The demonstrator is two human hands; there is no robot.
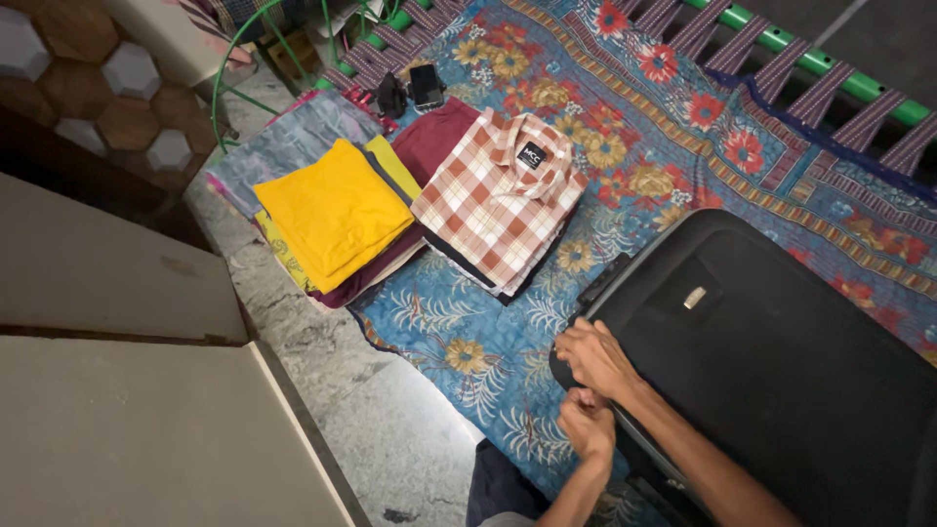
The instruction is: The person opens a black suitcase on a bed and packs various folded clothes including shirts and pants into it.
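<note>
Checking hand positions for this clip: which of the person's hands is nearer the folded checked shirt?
Right. The right hand lies on the black suitcase corner, below the checked shirt. The left hand is lower on the same edge, farther away.

There is one black suitcase point(781, 361) on one blue floral bedsheet point(683, 146). Two hands point(592, 359) are at the corner of the suitcase. There are two piles of folded clothes: one with a yellow garment point(332, 210) on top, one with a checked shirt point(498, 195) on top. One phone point(427, 86) lies behind them.
</note>
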